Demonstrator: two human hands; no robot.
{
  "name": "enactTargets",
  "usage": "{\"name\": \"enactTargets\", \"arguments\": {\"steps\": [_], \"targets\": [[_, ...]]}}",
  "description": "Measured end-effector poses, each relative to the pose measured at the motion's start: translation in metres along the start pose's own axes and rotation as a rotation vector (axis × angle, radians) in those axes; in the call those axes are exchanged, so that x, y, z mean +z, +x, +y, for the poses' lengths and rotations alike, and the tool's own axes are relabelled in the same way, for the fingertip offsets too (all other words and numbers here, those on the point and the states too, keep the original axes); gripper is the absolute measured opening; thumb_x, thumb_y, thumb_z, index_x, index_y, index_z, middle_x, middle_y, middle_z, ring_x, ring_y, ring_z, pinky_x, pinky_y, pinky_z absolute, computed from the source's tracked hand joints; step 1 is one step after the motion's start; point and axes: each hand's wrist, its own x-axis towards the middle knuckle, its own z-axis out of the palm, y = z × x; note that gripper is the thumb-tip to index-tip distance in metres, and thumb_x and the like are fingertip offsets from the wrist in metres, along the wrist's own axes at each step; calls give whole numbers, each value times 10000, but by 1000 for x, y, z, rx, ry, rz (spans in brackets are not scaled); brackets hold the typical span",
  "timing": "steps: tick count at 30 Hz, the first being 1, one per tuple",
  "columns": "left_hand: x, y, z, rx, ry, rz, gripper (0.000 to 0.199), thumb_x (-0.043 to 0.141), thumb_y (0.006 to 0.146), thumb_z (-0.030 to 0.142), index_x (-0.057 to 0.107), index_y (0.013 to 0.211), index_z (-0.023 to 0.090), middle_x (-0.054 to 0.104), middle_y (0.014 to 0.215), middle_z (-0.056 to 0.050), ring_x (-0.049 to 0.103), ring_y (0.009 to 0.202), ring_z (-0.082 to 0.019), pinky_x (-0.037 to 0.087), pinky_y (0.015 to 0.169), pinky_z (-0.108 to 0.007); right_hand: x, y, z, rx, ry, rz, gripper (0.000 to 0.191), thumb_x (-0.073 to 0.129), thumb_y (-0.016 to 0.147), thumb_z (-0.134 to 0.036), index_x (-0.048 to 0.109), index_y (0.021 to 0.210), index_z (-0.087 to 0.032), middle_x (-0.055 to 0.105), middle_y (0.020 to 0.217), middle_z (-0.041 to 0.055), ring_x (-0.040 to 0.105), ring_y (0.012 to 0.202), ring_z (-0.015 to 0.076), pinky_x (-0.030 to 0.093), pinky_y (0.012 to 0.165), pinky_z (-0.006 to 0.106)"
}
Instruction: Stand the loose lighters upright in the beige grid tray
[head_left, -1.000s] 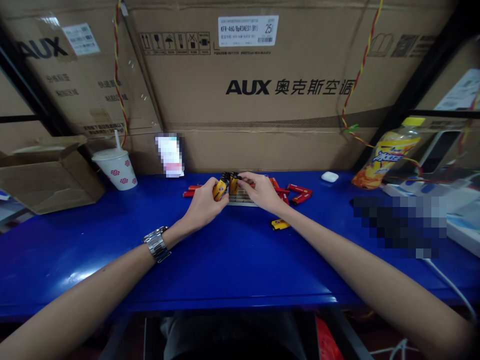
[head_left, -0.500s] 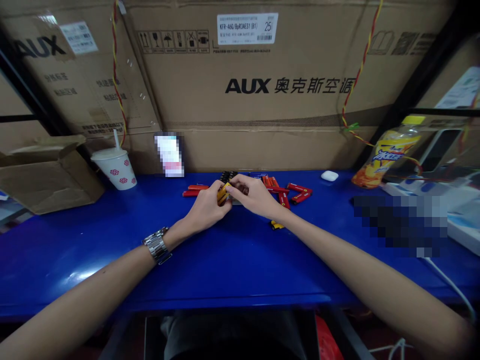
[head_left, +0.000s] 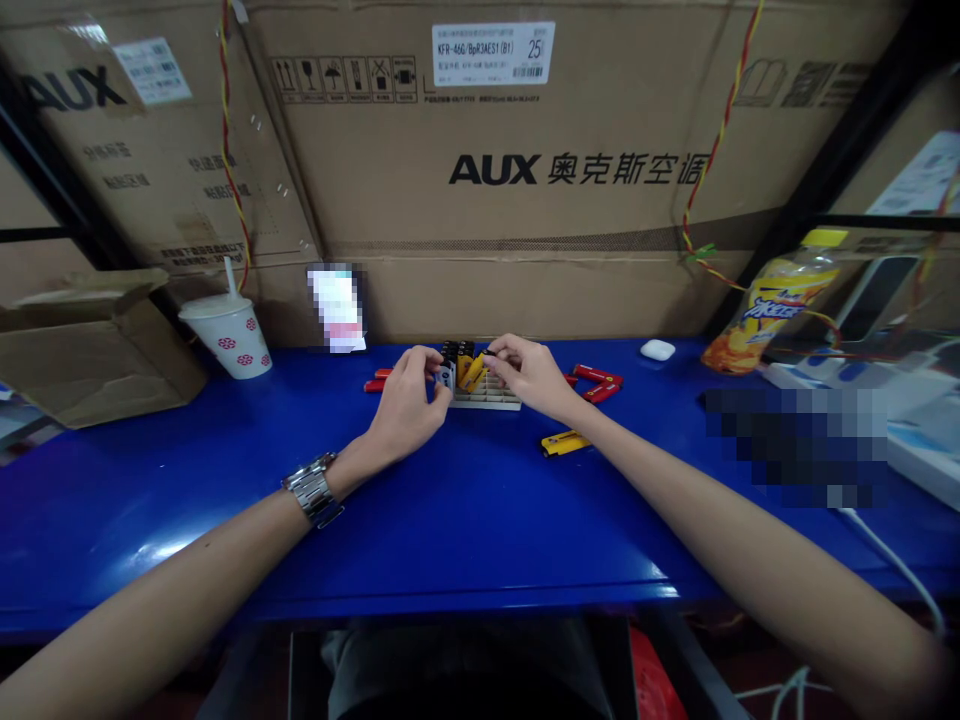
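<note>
A pale gridded tray (head_left: 487, 402) sits in front of me, with black-topped lighters upright in its left part. My right hand (head_left: 529, 374) pinches a yellow lighter (head_left: 475, 371), tilted over the grid, near its black end. My left hand (head_left: 410, 396) is at the tray's left side, thumb and fingers curved but apart. Beside its fingertips stands a white lighter (head_left: 446, 376); whether they touch it I cannot tell. Yellow lighters (head_left: 564, 443) lie right of the tray. Red lighters (head_left: 600, 384) lie farther right, and others (head_left: 375, 385) lie behind my left hand.
On the blue table (head_left: 480, 520) stand a paper cup (head_left: 238, 340) with a straw and a lit phone (head_left: 336, 308). At right are a white earbud case (head_left: 658, 350), a drink bottle (head_left: 776, 310) and a blurred dark object (head_left: 802, 440). Large cartons (head_left: 487, 230) form the back wall.
My left hand has moved slightly left and no longer holds the yellow lighters it had. My right hand has shifted right and up with one yellow lighter. More of the tray now shows.
</note>
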Motion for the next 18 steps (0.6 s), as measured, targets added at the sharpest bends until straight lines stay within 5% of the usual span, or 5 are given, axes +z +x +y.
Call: {"name": "enactTargets", "arguments": {"steps": [6,9,13,18], "targets": [[1,2,-5,-69,9,-22,241,514,704,64,456,908,178,559,900,-61,550,807,-168,448,686,-308,5,-5,-11,-73,-42,-71,267,523,841,-289,499,1091,-200,653,790,29,603,616,143,467,588,281],[2,1,-8,-77,32,-45,229,521,718,92,431,909,181,564,899,-68,554,812,-177,444,686,-319,-6,-5,-29,-106,-59,-116,257,547,804,-240,504,1054,-200,651,779,19,602,642,139,454,601,270],[5,0,-12,-83,16,-124,215,533,751,153,399,915,190,588,880,-69,571,780,-181,440,665,-325,-35,-5,-49,-36,-178,-544,104,633,672,-185,596,768,-190,630,673,-5,568,603,136,411,556,253],[8,-1,-17,-83,22,-219,179,526,810,252,404,925,190,585,785,-48,592,719,-194,433,624,-330,-66,-9,-44,174,-310,-899,280,751,461,-129,644,709,-205,618,691,-22,512,552,113,369,499,240]]}}
